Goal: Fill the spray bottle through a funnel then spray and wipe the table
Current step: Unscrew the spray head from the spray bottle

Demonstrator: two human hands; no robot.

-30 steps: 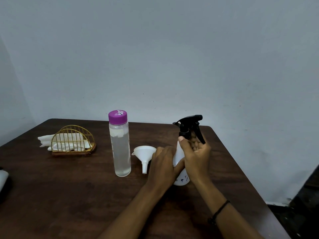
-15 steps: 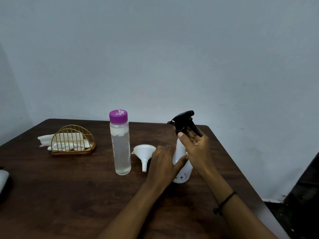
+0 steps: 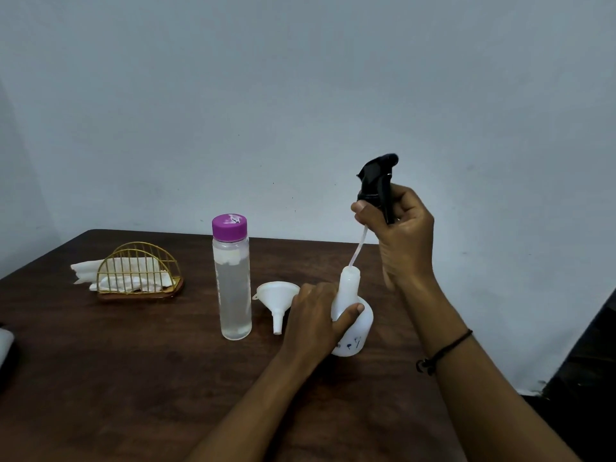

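From the head view, the white spray bottle (image 3: 353, 315) stands upright on the dark wooden table (image 3: 133, 378), and everything else is best placed from it. The left hand (image 3: 315, 321) wraps its lower body from the near left side, thumb across the front, pinning it to the tabletop. Directly above and a little right of the bottle, the right hand (image 3: 400, 228) grips the black trigger head (image 3: 376, 181), fingers curled round its collar. The head is lifted off the neck, and its thin dip tube (image 3: 357, 250) slants down and left into the open mouth; the tube's lower end is probably still inside the neck, though the pale tube against the pale plastic makes that hard to confirm.

That tube is what the next move turns on: its long axis runs nearly along the bottle's own, so the right hand needs to draw upward along that line until the tip clears before swinging aside.

The white funnel (image 3: 277, 300) lies just left of the bottle, touching or almost touching the left hand's knuckles, so the left hand is nearer to it. Further left stands the clear water bottle (image 3: 232, 278) with its purple cap still on, and well left of that the gold wire holder (image 3: 138, 273) with folded white cloths (image 3: 90, 270).
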